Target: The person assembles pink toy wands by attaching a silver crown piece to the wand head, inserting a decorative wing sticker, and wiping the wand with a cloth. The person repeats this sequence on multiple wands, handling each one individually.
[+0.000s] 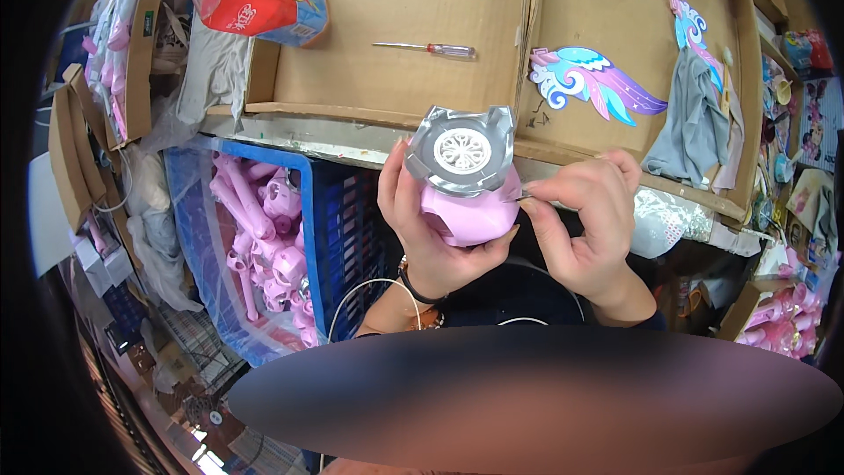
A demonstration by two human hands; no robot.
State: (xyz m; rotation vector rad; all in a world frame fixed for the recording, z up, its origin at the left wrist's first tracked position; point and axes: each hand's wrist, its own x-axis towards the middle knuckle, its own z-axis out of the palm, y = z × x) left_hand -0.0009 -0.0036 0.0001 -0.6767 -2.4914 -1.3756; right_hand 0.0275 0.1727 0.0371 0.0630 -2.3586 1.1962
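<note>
Left hand (410, 211) gripping pink plastic housing (470, 220), fingers up its left side, thumb underneath; housing held up in front of the person, at the near edge of the bench, topped by a gray cap (426, 148) with notched corners and a white openwork disc (462, 150) set in the middle, facing up. Right hand (587, 220) closed in a thumb-and-index pinch at the housing's right side, on a thin dark piece (525, 197), too small to identify. Black band (411, 284) on left wrist. Beyond the hands, cardboard tray (378, 9) holds a clear-handled screwdriver (451, 50), tip to the left; red-capped drink bottle (255, 0) lies at its left side. Farther right, blue-and-purple wing-shaped cutout (598, 88) flat on cardboard; second wing-shaped cutout (692, 28), partly under gray cloth (690, 119). Left of the person, blue plastic crate (306, 211), lined with clear film, full of pink plastic parts (255, 211). More pink pieces (782, 321) far right, in a cardboard box, some blurred.
</note>
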